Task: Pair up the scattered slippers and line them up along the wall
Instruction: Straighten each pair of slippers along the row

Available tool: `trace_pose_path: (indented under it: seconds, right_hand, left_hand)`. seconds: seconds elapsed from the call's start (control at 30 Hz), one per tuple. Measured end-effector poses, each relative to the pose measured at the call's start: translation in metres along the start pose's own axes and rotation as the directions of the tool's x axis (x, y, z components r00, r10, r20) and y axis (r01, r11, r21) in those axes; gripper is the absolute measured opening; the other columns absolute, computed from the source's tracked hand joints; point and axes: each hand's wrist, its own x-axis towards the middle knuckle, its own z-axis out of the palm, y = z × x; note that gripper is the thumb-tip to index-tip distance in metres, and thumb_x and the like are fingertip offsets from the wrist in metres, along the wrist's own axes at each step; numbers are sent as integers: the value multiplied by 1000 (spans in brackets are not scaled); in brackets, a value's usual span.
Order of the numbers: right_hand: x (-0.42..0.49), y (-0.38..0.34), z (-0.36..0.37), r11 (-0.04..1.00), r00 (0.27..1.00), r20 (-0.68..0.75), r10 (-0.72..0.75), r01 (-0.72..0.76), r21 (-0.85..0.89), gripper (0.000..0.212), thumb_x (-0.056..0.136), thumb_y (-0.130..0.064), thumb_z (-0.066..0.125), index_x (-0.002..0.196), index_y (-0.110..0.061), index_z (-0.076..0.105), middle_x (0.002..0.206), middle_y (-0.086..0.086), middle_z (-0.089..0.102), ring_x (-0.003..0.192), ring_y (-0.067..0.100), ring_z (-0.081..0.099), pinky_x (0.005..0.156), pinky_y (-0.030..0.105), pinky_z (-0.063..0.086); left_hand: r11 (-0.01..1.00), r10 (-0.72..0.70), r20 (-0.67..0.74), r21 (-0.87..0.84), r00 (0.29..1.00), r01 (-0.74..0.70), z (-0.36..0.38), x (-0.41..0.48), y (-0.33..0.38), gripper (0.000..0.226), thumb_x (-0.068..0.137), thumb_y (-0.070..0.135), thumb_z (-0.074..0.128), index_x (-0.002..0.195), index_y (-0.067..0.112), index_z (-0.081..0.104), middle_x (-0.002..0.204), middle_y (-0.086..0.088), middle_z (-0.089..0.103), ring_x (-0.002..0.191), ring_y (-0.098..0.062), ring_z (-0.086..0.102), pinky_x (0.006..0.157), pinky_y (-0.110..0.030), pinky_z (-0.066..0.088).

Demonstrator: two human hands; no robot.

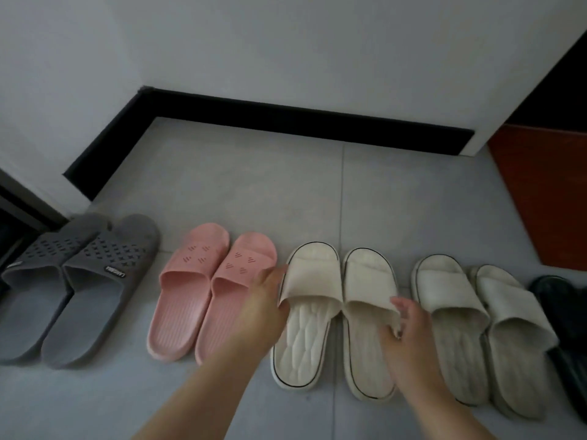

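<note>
Slippers lie in a row on the grey tile floor, toes toward the wall. From the left: a grey pair [79, 281], a pink pair [206, 287], a cream pair with black edging, a second off-white pair [470, 322], and a black slipper [562, 300] cut off at the right edge. My left hand [263, 300] grips the strap edge of the left cream slipper [311, 281]. My right hand [409, 328] pinches the strap edge of the right cream slipper [365, 281]. Both cream slippers rest on the floor, side by side.
A white wall with a black skirting board [286, 119] runs behind the row and turns a corner at the left. A dark doorway edge [12, 211] is at far left. A reddish-brown wooden panel [540, 192] stands at the right. Bare floor lies between slippers and wall.
</note>
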Motion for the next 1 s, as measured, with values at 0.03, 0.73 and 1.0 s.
trace_pose_path:
  seconds: [0.03,0.73,1.0]
  right_hand:
    - [6,11,-10,993,995,16,94,-93,-67,52,79,0,58,128,-12,44,130,10,47,120,27,46,100,37,38]
    - [16,90,-94,971,985,95,144,-159,176,52,84,0,50,128,-27,40,125,-9,43,120,14,44,96,27,36]
    - [62,153,-181,985,986,0,166,-166,-53,71,83,-3,53,144,-22,21,151,4,24,135,26,31,108,38,31]
  left_hand:
    - [999,-23,72,45,997,20,9,8,5,60,79,6,57,136,12,37,137,-12,44,126,-29,41,98,-18,27]
    - [965,93,365,195,926,-174,51,46,133,79,78,23,66,143,23,21,143,-3,40,131,-24,37,109,-32,29]
    - [897,54,562,335,825,-287,160,64,241,71,83,26,62,142,19,24,148,-7,31,133,-28,36,108,-31,30]
